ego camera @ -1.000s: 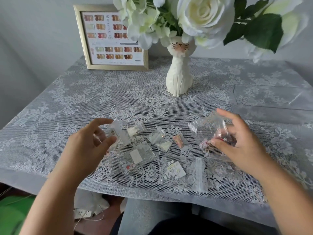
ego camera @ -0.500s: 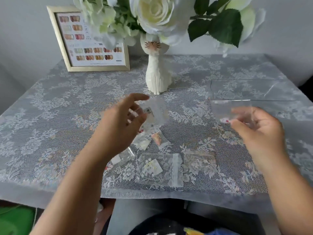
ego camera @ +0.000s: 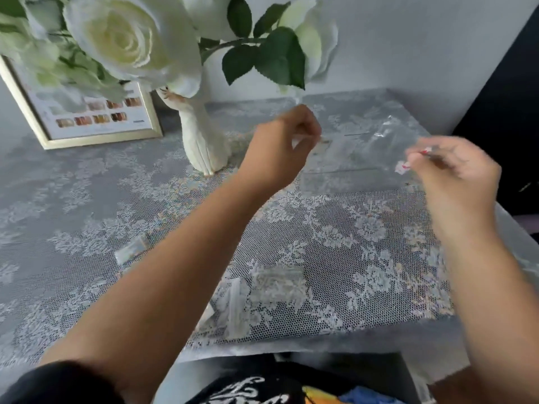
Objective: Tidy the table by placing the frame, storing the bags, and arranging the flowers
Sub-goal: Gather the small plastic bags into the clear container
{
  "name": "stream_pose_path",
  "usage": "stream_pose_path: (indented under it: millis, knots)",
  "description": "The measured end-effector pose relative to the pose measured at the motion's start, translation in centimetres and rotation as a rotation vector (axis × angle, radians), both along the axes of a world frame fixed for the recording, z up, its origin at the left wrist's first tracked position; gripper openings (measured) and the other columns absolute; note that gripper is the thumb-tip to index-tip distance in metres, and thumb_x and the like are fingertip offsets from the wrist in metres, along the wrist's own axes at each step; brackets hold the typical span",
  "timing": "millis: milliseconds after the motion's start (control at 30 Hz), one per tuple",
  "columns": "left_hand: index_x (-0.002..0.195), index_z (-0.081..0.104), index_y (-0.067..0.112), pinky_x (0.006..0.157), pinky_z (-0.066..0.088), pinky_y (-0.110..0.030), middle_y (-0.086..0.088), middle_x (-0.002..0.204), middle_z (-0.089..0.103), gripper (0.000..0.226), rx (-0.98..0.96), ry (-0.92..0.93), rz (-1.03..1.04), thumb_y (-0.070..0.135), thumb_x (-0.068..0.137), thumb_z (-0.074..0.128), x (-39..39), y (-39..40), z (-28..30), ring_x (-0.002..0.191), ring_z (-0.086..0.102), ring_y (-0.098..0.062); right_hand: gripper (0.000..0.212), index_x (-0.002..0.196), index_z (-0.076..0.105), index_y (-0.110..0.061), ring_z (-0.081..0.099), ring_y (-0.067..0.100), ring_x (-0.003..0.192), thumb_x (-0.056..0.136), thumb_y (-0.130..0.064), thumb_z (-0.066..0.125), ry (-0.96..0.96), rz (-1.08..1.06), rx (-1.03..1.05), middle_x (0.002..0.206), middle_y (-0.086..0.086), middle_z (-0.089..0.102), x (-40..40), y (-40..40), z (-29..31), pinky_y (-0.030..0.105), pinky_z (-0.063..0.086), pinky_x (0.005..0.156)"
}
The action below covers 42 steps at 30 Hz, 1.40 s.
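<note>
My left hand (ego camera: 287, 141) reaches across the table to the far right and pinches a small clear bag (ego camera: 320, 144). My right hand (ego camera: 455, 167), blurred by motion, pinches another small clear bag with red bits (ego camera: 408, 163). Between and behind the hands lies a large clear plastic bag (ego camera: 376, 141) on the lace cloth. Several small clear bags (ego camera: 277, 282) lie near the table's front edge, one more (ego camera: 131, 249) left of my forearm. White roses (ego camera: 122, 39) stand in a white cat-shaped vase (ego camera: 204, 141). The gold frame (ego camera: 96, 118) leans at the back left.
A lace cloth (ego camera: 364, 228) covers the table. The wall runs close behind the frame and vase. The table's right edge falls away beside my right hand, with a dark surface (ego camera: 510, 97) beyond it.
Both hands have lifted their small bags from the front pile and carried them toward the far right, over the large clear bag. The view has swung to the right.
</note>
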<state>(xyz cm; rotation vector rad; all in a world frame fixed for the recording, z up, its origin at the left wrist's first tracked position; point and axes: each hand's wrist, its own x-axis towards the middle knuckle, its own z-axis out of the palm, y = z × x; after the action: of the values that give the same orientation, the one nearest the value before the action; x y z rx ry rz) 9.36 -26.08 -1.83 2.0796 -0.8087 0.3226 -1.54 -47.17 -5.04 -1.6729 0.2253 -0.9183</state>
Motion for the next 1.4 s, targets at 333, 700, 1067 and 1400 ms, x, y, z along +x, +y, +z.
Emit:
stream_pose_path:
  millis: [333,700,1067,1400]
  knots:
    - [0.094,0.061,0.026,0.093,0.047,-0.046,0.015,0.086,0.066,0.008,0.16,0.168,0.113,0.02,0.089,0.058,1.7,-5.4,-2.4,0.095,0.066,-0.02,0.019,0.09,0.072,-0.02,0.052,0.013,0.071,0.084,-0.01,0.057,0.174,-0.032,-0.761,0.075,-0.013,0.058,3.5,-3.2,0.4,0.024,0.039,0.066]
    - [0.105,0.055,0.03,0.098,0.04,-0.05,0.017,0.088,0.065,0.017,0.107,0.194,0.195,0.019,0.096,0.046,1.8,-5.4,-3.0,0.078,0.066,-0.012,0.026,0.091,0.063,-0.031,0.046,0.006,0.055,0.083,-0.009,0.053,0.758,0.216,-1.012,0.069,-0.017,0.047,9.7,-3.4,2.1,0.022,0.027,0.047]
    - [0.115,0.059,0.035,0.088,0.024,-0.042,0.013,0.117,0.065,0.025,0.408,0.201,0.148,0.034,0.096,0.043,1.8,-5.4,-4.0,0.114,0.053,-0.017,0.031,0.106,0.062,-0.035,0.065,0.016,0.076,0.086,-0.011,0.058,0.688,0.284,-0.904,0.097,-0.008,0.066,10.2,-4.3,1.2,0.034,0.053,0.069]
    - [0.135,0.054,0.021,0.097,0.043,-0.037,-0.006,0.129,0.053,0.042,0.39,0.08,0.014,0.037,0.097,0.051,-1.0,2.0,-2.0,0.114,0.051,-0.02,0.018,0.096,0.071,-0.023,0.06,0.01,0.064,0.085,-0.011,0.061,0.264,0.23,-0.725,0.081,-0.006,0.068,3.8,0.9,0.6,0.026,0.052,0.059]
